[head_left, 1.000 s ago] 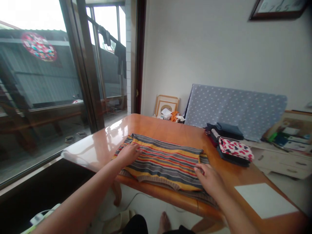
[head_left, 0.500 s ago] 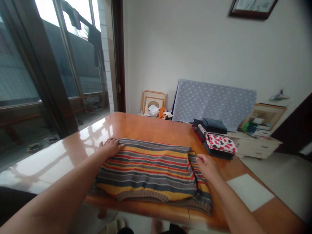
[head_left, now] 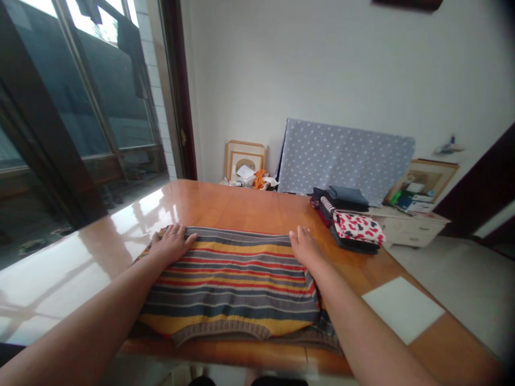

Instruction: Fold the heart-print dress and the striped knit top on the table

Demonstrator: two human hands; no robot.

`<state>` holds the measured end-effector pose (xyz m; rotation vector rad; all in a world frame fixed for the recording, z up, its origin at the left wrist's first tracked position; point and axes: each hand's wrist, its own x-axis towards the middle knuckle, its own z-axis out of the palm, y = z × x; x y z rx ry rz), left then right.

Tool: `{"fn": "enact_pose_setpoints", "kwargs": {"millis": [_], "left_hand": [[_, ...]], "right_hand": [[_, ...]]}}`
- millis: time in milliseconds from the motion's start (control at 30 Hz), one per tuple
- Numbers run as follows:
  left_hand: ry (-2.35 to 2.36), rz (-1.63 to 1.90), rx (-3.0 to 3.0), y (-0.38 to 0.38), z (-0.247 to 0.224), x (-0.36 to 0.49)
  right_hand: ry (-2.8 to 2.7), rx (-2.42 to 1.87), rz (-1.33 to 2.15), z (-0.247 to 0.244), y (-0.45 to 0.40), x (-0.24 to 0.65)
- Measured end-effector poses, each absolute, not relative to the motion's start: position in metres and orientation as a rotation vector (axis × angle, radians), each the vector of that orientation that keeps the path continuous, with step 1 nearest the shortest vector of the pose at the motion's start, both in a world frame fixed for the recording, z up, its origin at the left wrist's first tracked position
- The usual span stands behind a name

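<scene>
A striped knit sweater [head_left: 233,279] in grey, yellow, red and navy lies folded near the table's front edge. Its brown ribbed trim faces me. My left hand [head_left: 172,245] rests on the sweater's far left corner, fingers spread. At the far right corner, my right hand [head_left: 306,249] lies on the cloth with its fingers stretched out. Part of the folded layer at the right is hidden beneath my right forearm.
A stack of folded clothes [head_left: 350,220] stands at the table's right side. Nearer me lies a white sheet [head_left: 403,309] on the wooden table [head_left: 241,206]. Behind are a dotted grey-blue cloth [head_left: 341,155], a framed picture [head_left: 244,161] and a white cabinet [head_left: 418,228].
My right hand has moved left and away from me, from the sweater's right side onto its far right corner, and its fingers have opened. My left hand stays at the left corner.
</scene>
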<state>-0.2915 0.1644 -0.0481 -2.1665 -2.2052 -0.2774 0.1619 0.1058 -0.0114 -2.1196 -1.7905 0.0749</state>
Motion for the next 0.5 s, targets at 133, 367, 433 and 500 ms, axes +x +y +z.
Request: {"fn": "enact_pose_setpoints", "kwargs": {"millis": [133, 367, 433, 500], "left_hand": [[-2.290, -0.244, -2.140, 0.166, -0.054, -0.295], [-2.301, -0.211, -2.136, 0.164, -0.053, -0.294], [-2.306, -0.201, -2.134, 0.164, -0.051, -0.293], [-2.327, -0.179, -2.133, 0.164, -0.047, -0.292]], "right_hand": [[-1.825, -2.337, 0.180, -0.035, 0.107, 0.167], [-1.863, -2.395, 0.257, -0.046, 0.106, 0.179], [-1.861, -2.393, 0.272, -0.044, 0.106, 0.178], [-1.870, -2.382, 0.294, -0.039, 0.105, 0.178]]}}
